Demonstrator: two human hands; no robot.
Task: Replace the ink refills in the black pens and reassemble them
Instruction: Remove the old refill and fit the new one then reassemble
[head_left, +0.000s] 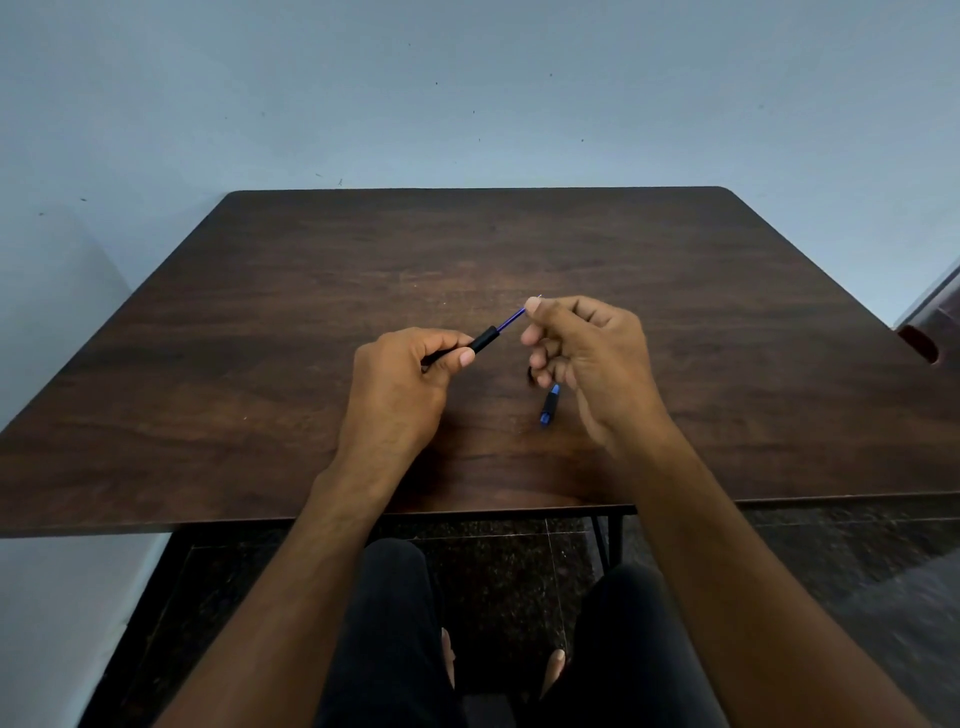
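My left hand (410, 379) grips a black pen barrel (484, 339) just above the middle of the dark wooden table (260, 322). A thin blue ink refill (510, 319) sticks out of the barrel's open end, slanting up to the right. My right hand (587, 358) pinches the refill's far end between thumb and forefinger. A small black and blue pen part (549, 405) hangs below my right hand's lower fingers; whether they hold it or it lies on the table, I cannot tell.
The table's near edge runs just above my knees (395, 597). A pale blue wall stands behind the table. A dark red object (922, 343) shows at the right edge, beyond the table's corner.
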